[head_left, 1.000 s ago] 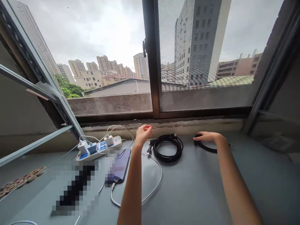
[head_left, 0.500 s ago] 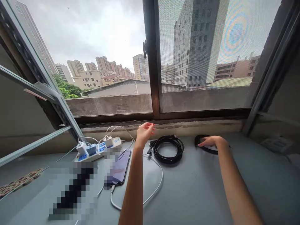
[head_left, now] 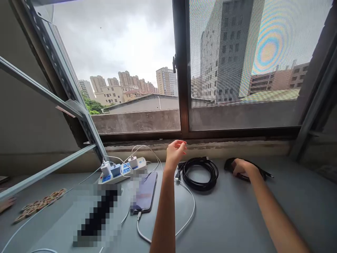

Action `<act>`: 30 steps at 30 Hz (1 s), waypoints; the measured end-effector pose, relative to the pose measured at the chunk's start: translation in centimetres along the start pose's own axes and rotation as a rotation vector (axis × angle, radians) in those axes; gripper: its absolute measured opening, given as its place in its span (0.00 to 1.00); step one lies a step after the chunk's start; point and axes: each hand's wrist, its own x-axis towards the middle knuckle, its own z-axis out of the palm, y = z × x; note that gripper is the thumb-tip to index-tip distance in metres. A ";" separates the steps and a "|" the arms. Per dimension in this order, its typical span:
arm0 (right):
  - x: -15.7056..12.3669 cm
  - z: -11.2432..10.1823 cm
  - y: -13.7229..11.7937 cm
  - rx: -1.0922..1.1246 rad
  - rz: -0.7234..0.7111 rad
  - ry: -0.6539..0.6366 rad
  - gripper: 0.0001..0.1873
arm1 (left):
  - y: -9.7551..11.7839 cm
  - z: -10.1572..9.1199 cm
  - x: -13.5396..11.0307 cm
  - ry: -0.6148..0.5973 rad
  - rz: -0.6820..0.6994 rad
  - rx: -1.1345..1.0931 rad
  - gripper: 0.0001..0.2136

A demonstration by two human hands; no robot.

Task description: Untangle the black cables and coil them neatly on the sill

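While left hand [head_left: 176, 151] hovers, right hand [head_left: 242, 167] touches smaller black cable [head_left: 228, 164].

It's a head cam, sitting above the near side of the desk [head_left: 223, 218], facing forward and a bit down, pretty close in but wide enough to catch the window [head_left: 184, 88] past the desk.

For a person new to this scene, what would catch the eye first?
Probably the wide window across the back, with a tall grey building beyond its right pane. Below it, a black cable coil stands out on the grey table, between the left hand and the right hand, which is at a smaller black coil.
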 end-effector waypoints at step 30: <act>-11.5 -13.0 -5.1 1.374 -0.287 0.706 0.23 | 7.8 -0.5 -4.3 -0.119 0.246 -0.068 0.18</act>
